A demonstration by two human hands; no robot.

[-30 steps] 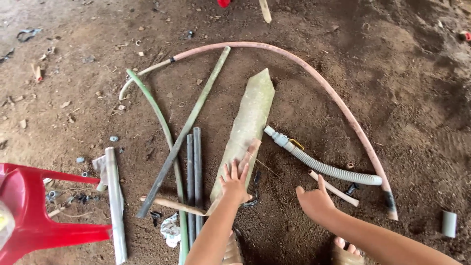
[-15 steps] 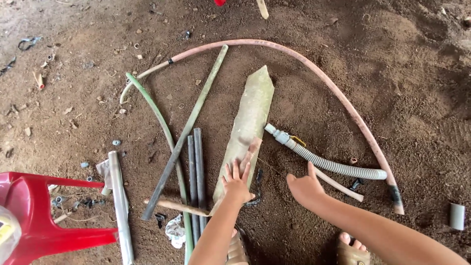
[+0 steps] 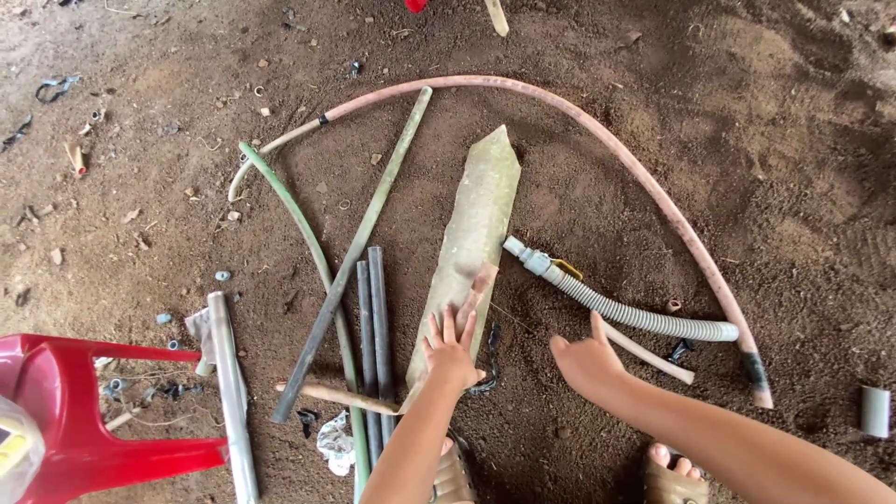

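My left hand (image 3: pixel 453 350) lies flat with fingers spread on the near end of a long, pale green flattened strip (image 3: pixel 476 215) that ends in a point at the far side. My right hand (image 3: pixel 586 359) hovers just above the dirt to the right of it, fingers loosely bent, holding nothing. It is closest to a grey corrugated hose (image 3: pixel 644 317) and a thin cream tube (image 3: pixel 653 355). A long pink hose (image 3: pixel 597 131) arcs around all of this.
Left of the strip lie a curved green hose (image 3: pixel 299 219), a long straight greenish pipe (image 3: pixel 373 215), two dark pipes (image 3: pixel 373 317), a wooden stick (image 3: pixel 336 397) and a pale pipe (image 3: pixel 229 392). A red plastic chair (image 3: pixel 65 411) stands at lower left. A short grey pipe piece (image 3: pixel 875 411) lies far right.
My right hand has moved left, towards the strip and the corrugated hose. My left hand has stayed on the strip.
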